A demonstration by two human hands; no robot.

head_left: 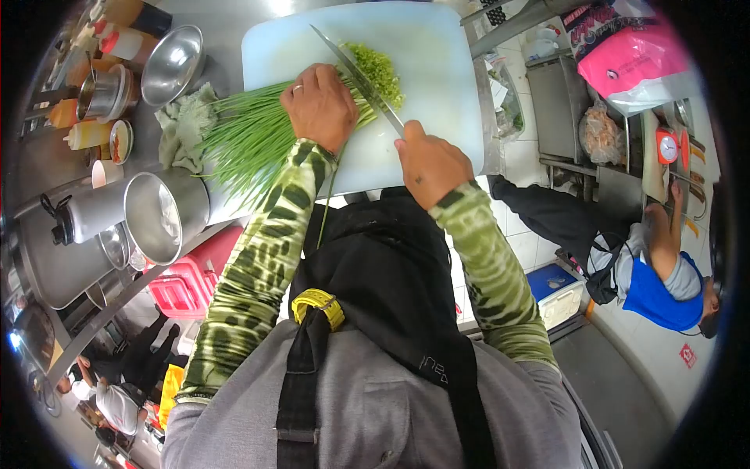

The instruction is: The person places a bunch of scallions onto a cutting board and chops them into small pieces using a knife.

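Long green chives (250,137) lie in a bunch across the left part of a white cutting board (445,62). My left hand (319,105) is closed over the bunch near its cut end, pressing it to the board. In my right hand (433,162) is the handle of a kitchen knife (359,78), its long blade slanting up and left beside my left fingers. Finely chopped chives (379,70) are heaped on the far side of the blade. A few long stalks hang over the board's near edge.
Left of the board are a crumpled cloth (186,129), a steel bowl (173,66), a steel pot (154,219), a white bottle (90,213) and sauce bottles. One person in a blue apron (664,293) stands at right; others are at lower left.
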